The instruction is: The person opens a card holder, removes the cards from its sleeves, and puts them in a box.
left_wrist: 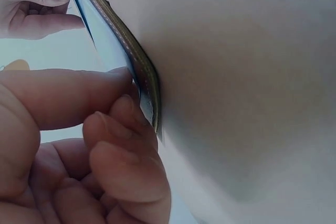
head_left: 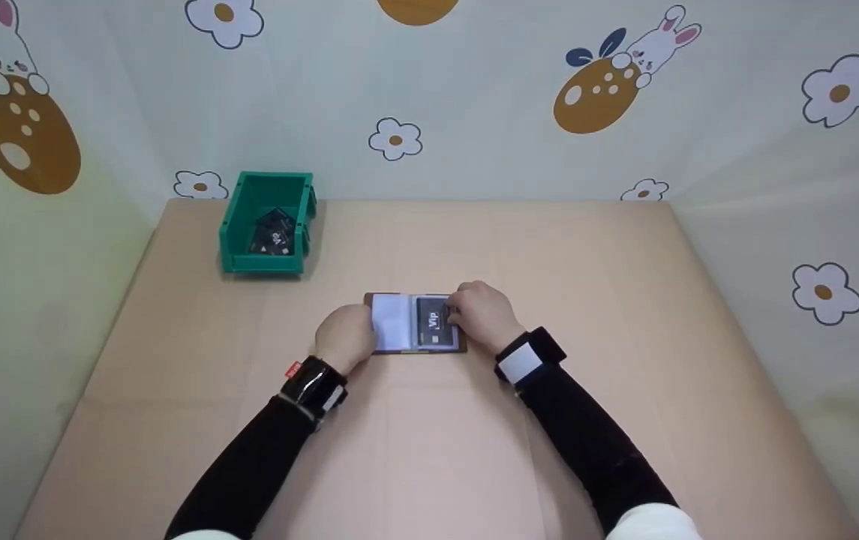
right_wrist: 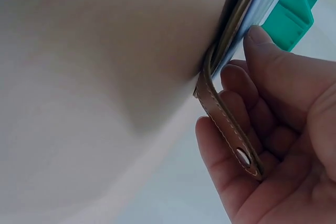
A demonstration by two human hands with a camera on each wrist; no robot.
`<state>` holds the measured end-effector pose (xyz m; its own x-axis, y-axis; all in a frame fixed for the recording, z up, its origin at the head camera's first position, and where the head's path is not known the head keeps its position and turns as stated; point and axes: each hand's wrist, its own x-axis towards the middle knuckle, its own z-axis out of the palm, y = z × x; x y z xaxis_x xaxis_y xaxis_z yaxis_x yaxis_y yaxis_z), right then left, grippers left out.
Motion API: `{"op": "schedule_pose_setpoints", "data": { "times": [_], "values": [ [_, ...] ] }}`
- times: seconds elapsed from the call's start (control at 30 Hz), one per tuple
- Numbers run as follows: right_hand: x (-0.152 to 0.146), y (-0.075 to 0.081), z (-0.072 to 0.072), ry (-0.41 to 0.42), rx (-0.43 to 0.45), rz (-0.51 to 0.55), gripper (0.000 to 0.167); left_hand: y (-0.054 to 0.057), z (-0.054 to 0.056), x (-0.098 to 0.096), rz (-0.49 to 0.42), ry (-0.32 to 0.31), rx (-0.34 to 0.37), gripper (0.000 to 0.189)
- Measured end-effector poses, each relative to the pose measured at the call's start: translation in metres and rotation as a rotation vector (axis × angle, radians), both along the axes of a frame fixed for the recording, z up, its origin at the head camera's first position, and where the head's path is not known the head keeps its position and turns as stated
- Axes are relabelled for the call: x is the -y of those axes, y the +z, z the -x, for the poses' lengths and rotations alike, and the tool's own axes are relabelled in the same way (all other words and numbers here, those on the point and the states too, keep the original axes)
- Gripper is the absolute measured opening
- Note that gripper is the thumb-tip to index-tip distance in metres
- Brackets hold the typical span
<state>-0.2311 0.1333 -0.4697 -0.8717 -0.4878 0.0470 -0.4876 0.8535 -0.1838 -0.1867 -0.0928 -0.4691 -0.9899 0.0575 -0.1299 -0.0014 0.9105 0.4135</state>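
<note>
A brown card holder (head_left: 462, 344) lies spread apart on the table, its pale plastic sleeves facing up. In its right-hand sleeve shows a black card (head_left: 434, 322) lettered "Vip"; the left sleeve (head_left: 391, 322) looks plain and whitish. My left hand (head_left: 345, 336) pinches the holder's left edge between thumb and fingers. At the opposite edge my right hand (head_left: 485, 313) grips the holder, thumb over the sleeve beside the card. The right wrist view shows a stitched brown strap (right_wrist: 226, 119) with a metal snap, reaching out from the cover against the fingers of that hand.
Toward the back left of the table stands a green bin (head_left: 260, 264) with several black cards (head_left: 274, 234) inside. Behind the tan tabletop (head_left: 549, 247) hangs a pale cloth (head_left: 489, 112) printed with flowers and rabbits, which also covers both sides.
</note>
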Motion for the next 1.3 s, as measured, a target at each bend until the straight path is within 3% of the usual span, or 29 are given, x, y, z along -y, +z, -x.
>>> {"op": "schedule_pose_setpoints", "data": {
  "times": [0.2,0.5,0.67,0.83,1.13,1.3],
  "values": [
    [0.001,0.0,0.0,-0.011,0.019,-0.005,0.019,0.0,0.0,0.0,-0.002,0.004,0.007,0.014],
    [0.001,-0.005,0.001,0.004,0.005,0.036,0.016,0.002,0.002,0.0,-0.013,-0.037,-0.025,0.016],
    [0.0,-0.004,0.0,0.003,0.008,0.043,0.017,0.012,0.006,-0.013,-0.092,-0.05,-0.052,0.017],
    [-0.001,-0.004,0.0,0.004,0.001,0.047,0.018,0.018,0.01,-0.032,-0.155,-0.066,-0.032,0.02],
    [0.0,-0.003,-0.001,0.001,0.002,0.04,0.016,0.009,0.015,-0.046,-0.147,-0.049,0.034,0.028],
    [0.001,-0.002,-0.001,-0.004,0.0,0.022,0.015,0.006,0.014,-0.049,-0.127,-0.028,0.053,0.022]
  ]
}}
